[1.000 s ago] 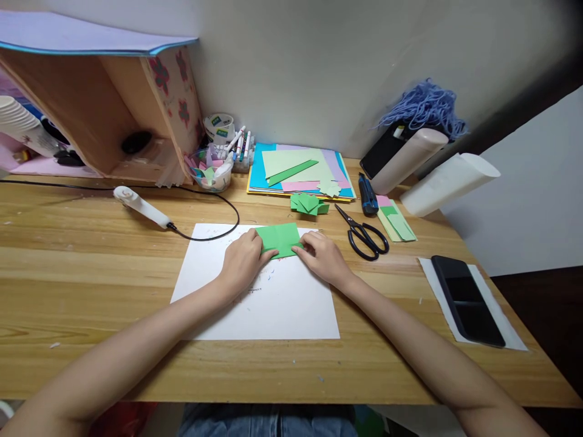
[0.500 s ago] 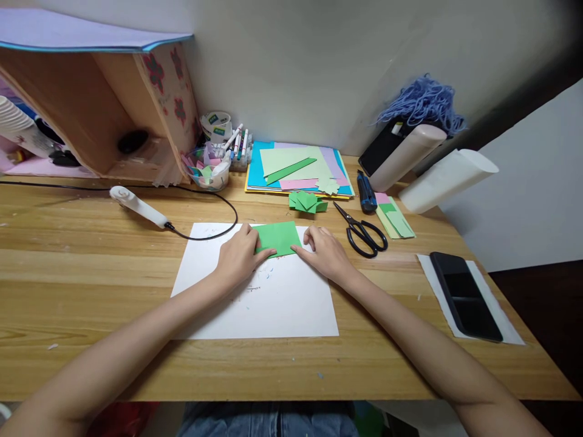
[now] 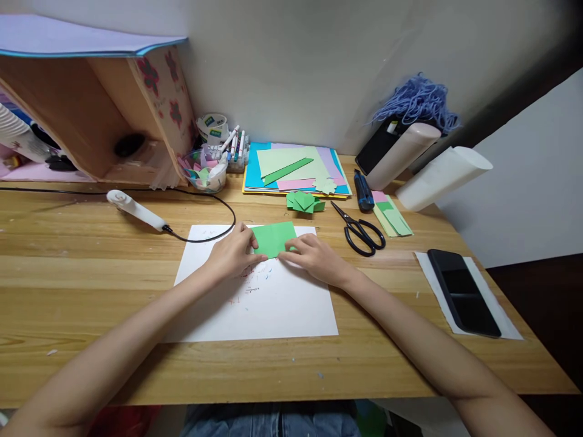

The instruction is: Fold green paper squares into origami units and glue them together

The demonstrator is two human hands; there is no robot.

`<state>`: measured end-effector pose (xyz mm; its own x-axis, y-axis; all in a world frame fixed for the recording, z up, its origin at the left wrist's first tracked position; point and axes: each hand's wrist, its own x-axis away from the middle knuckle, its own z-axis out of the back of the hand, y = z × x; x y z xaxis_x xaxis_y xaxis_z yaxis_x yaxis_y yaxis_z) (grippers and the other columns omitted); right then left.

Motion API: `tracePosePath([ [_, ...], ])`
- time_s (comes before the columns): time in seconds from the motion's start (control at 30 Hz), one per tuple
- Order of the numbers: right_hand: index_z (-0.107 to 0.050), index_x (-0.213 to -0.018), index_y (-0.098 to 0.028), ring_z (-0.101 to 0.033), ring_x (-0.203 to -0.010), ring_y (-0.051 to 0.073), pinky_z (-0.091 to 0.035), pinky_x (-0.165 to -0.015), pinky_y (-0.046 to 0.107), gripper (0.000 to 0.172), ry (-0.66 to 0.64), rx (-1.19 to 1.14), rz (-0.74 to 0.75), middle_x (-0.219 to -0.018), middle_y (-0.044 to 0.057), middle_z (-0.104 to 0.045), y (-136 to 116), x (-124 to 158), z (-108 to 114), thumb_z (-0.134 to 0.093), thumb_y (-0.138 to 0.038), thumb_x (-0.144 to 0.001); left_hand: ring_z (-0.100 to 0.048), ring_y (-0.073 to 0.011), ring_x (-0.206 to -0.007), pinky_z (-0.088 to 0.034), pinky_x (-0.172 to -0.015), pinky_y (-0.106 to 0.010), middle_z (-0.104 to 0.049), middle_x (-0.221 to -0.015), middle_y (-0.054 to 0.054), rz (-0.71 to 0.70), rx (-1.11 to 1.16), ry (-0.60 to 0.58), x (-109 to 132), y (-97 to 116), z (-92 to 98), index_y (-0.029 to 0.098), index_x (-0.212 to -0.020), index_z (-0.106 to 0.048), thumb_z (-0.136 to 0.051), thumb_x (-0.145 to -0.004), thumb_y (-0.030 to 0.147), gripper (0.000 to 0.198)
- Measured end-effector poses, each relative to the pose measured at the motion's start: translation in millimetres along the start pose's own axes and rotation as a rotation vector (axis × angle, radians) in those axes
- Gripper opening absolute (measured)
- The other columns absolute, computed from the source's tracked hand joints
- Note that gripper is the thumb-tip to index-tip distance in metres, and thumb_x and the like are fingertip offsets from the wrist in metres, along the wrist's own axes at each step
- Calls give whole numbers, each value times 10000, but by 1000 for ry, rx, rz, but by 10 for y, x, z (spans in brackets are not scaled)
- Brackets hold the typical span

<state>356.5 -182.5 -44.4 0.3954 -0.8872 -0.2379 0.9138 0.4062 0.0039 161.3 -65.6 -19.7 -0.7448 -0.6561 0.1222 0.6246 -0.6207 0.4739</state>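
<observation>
A green piece of paper (image 3: 274,237) is between my two hands, over the far part of a white sheet (image 3: 273,309) marked with small coloured strokes. My left hand (image 3: 234,250) pinches its left side, thumb along the near edge. At its lower right corner, my right hand (image 3: 314,255) has thumb and fingers closed on the paper. A faint crease runs across the green surface. Just beyond it sits a cluster of folded green paper (image 3: 305,202). Black-handled scissors (image 3: 362,230) lie to the right of my right hand.
Behind lies a stack of coloured paper (image 3: 291,170). A glue gun (image 3: 136,209) with a black cord is on the left, near a tub of scraps (image 3: 207,173). A utility knife (image 3: 364,191), paper slips (image 3: 392,215), a white roll (image 3: 444,176) and a phone (image 3: 463,291) are on the right.
My right hand has moved left onto the green paper, its fingers now over the right edge and its thumb further along the near edge. My left hand has shifted slightly left.
</observation>
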Motion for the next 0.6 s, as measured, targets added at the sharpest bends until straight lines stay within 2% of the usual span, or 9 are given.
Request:
tracePosePath([
  [0.07,-531,-1127,-279,-463,-860,184,-348,-775,317,312,-25,6,121,-1019,49,-583,3,4,10,-352,-137,-916,-527,-138,-655,-343,-527,-245,-482,-916,-13,0,4,-4,0,-4,-2,208,-797,-520,-605,-685,496,321],
  [0.2,-516,-1165,-268,-470,-812,171,-351,-697,294,317,-5,26,155,-995,56,-587,20,1,6,-377,-137,-911,-516,-129,-629,-349,-535,-248,-474,-921,-5,6,18,-20,-8,-13,6,213,-791,-519,-616,-670,498,324],
  [0.37,-606,-926,-213,-472,-774,161,-325,-640,271,179,47,27,139,-924,56,-595,87,5,-2,-441,-158,-883,-504,-127,-622,-372,-571,-258,-458,-899,-1,-13,70,-52,-30,-50,28,209,-787,-536,-645,-649,450,298],
  [0.47,-600,-781,-185,-477,-750,153,-307,-600,260,183,63,19,135,-866,54,-600,151,26,15,-445,-125,-859,-501,-129,-638,-386,-574,-260,-451,-899,-7,-44,120,-74,-54,-99,35,203,-804,-558,-654,-639,406,279],
  [0.6,-564,-700,-171,-497,-738,142,-312,-575,249,207,92,-43,146,-845,50,-611,219,59,30,-426,-102,-837,-500,-130,-662,-413,-620,-270,-444,-908,-14,-65,152,-106,-95,-161,40,195,-822,-581,-667,-625,368,276],
])
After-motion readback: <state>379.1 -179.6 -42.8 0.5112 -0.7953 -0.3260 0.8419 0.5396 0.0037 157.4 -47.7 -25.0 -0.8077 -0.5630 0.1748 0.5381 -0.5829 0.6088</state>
